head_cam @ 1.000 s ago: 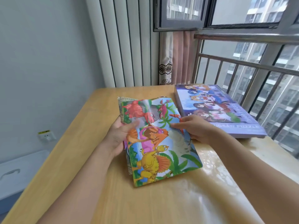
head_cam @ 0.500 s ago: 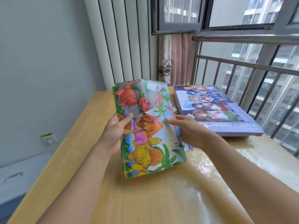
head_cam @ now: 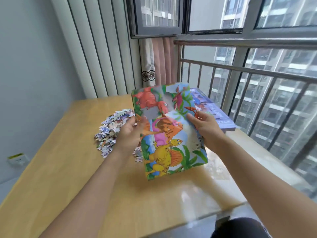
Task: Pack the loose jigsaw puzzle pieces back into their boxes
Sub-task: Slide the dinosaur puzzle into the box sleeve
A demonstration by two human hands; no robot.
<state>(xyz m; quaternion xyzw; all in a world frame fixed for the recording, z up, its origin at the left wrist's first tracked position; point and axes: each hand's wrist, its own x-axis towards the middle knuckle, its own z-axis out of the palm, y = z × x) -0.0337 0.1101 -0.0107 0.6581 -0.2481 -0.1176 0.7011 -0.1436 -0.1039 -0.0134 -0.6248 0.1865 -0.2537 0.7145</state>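
Observation:
A flat box lid printed with cartoon dinosaurs (head_cam: 169, 127) is lifted off the wooden table (head_cam: 72, 177) and tilted up toward me. My left hand (head_cam: 131, 132) grips its left edge with the thumb on the picture. My right hand (head_cam: 205, 128) grips its right edge the same way. A heap of loose bluish-white jigsaw pieces (head_cam: 112, 127) lies on the table left of the lid and partly behind my left hand. A few more pieces (head_cam: 138, 154) show under the lid's lower left edge. A purple puzzle box (head_cam: 214, 112) lies flat at the far right, mostly hidden by the lid.
A window with a metal railing (head_cam: 257, 73) runs along the table's right side, and a pink curtain (head_cam: 163, 60) hangs at the far corner. A grey wall with a socket (head_cam: 18, 158) is on the left. The table's near right part is glossy and bare.
Both hands have raised the dinosaur lid off the table and tilted it up. The heap of loose pieces that lay under it is now uncovered on the left.

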